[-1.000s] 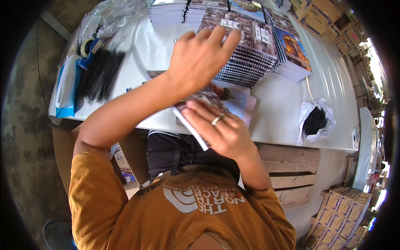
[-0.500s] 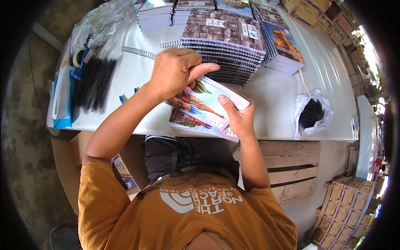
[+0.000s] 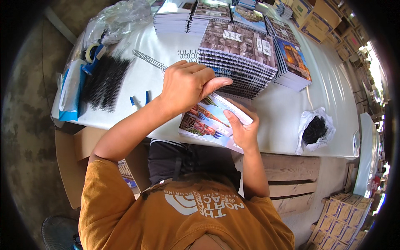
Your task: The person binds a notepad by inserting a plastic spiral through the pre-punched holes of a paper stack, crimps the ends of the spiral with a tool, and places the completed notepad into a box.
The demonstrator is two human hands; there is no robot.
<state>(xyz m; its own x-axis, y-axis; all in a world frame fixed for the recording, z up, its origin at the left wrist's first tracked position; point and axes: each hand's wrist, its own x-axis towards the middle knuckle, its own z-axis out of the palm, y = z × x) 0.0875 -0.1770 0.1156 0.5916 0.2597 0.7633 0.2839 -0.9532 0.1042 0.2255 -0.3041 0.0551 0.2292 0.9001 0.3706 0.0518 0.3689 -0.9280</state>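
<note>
A thin notebook (image 3: pixel 203 121) with a colourful picture cover lies tilted at the near edge of the white table (image 3: pixel 287 112). My right hand (image 3: pixel 243 130) grips its right edge from below, fingers wrapped over the white side. My left hand (image 3: pixel 187 84) is closed over the notebook's upper edge, thumb stretched to the right; what its fingertips pinch is hidden. Just behind both hands stands a tall stack of spiral-bound notebooks (image 3: pixel 238 54).
A heap of black binding coils (image 3: pixel 102 81), a loose metal coil (image 3: pixel 148 60), a tape dispenser (image 3: pixel 92 52) and two blue pens (image 3: pixel 139 100) lie at left. A white bag of black coils (image 3: pixel 316 130) sits at right. More notebook stacks (image 3: pixel 291 62), cardboard boxes (image 3: pixel 337 212), wooden crate (image 3: pixel 291 175).
My left hand came down from above the stack and closed on the notebook's top edge. The notebook turned so its colourful cover faces up; my right hand shifted to its right edge.
</note>
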